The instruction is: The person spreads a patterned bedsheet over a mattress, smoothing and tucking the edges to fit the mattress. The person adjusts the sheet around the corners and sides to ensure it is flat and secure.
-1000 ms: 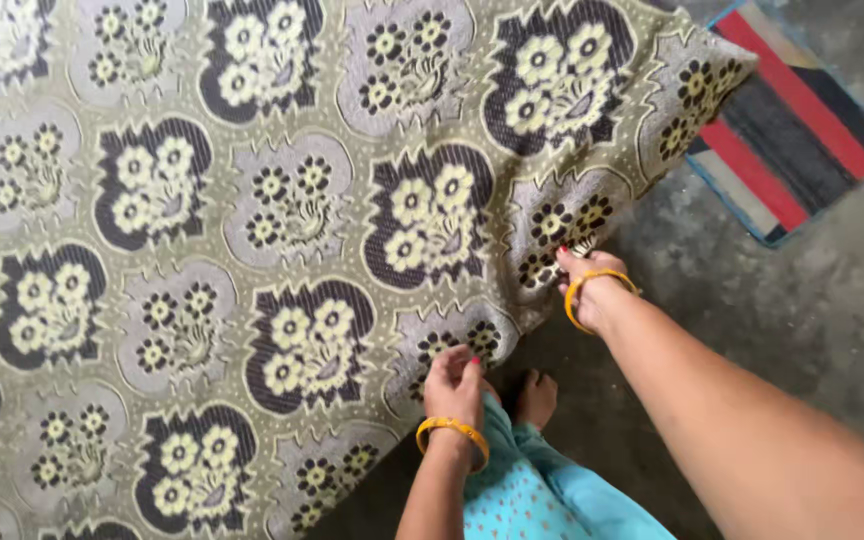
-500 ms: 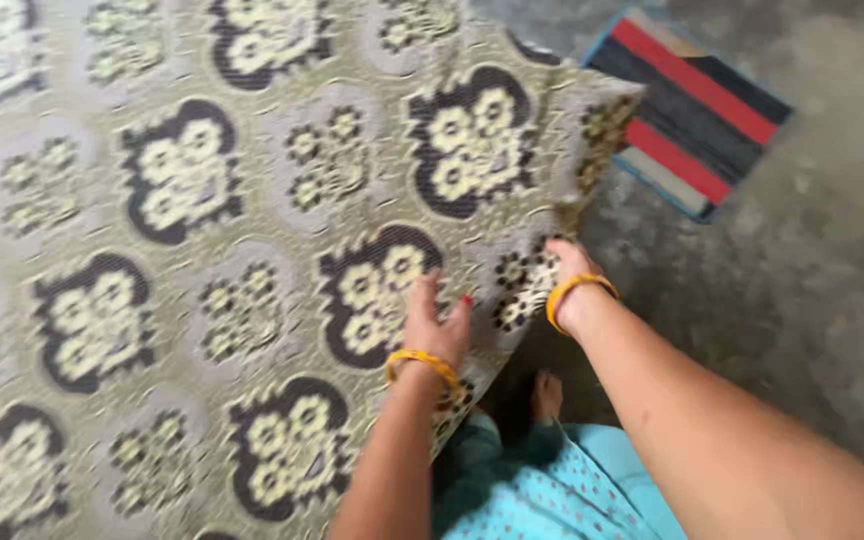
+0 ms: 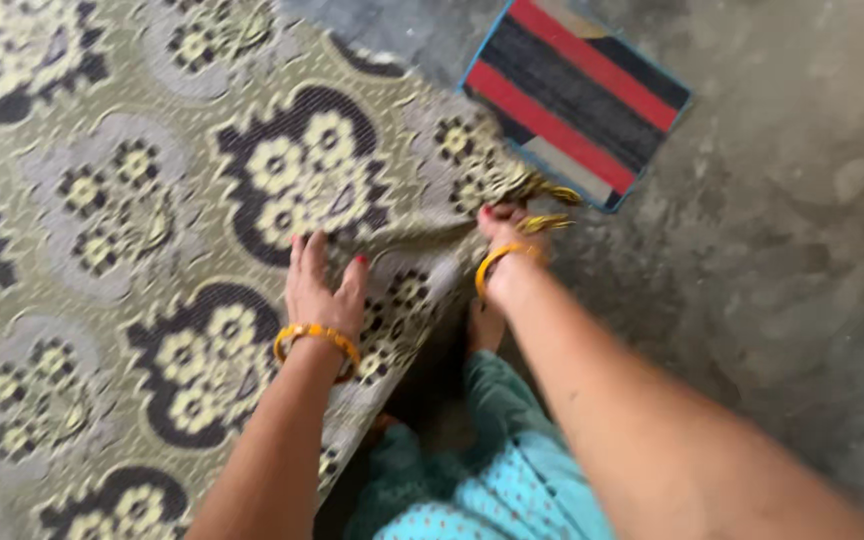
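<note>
left hand [image 3: 320, 285] flat, fingers spread on floral mat [image 3: 152, 200] | right hand [image 3: 504, 232] fingers seemingly pinching its corner

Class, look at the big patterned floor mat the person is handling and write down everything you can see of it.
The floor mat looks woven, olive-beige with dark and grey medallions holding cream flowers. It lies spread flat on the grey concrete floor, filling the left of the view. Its near right edge is bunched and lifted. The left hand presses flat on it; the right hand pinches the gathered edge. Its far corner meets a small striped rug.
</note>
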